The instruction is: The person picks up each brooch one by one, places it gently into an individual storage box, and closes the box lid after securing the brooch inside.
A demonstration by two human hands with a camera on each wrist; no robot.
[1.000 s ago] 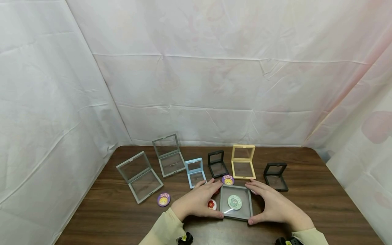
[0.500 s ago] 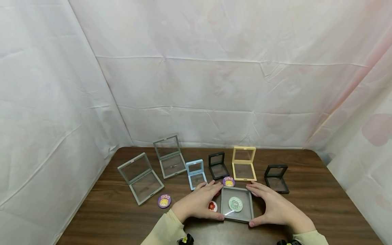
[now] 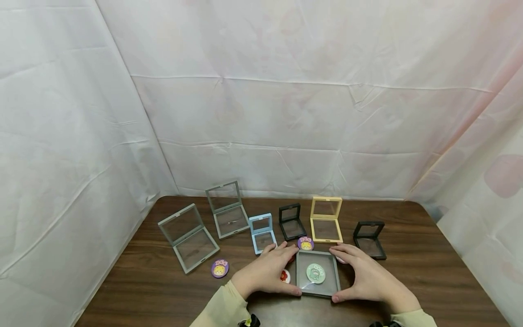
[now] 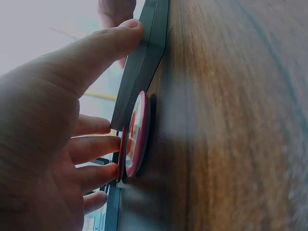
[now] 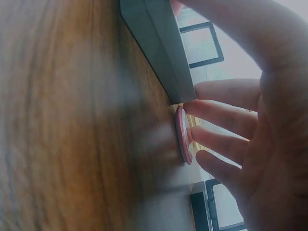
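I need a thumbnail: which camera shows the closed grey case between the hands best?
The head view: it shows nearly all of the closed grey case from above, with the pale green badge within its frame. Both wrist views look from low down and catch only parts of its sides.

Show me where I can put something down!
The table has bare wood on the right, beyond the right hand and rightmost black case, and at the front left, bordered by the leftmost grey case and leftmost purple badge. The middle's crowded: the left hand and right hand touch the closed grey case, with badges around and open cases behind.
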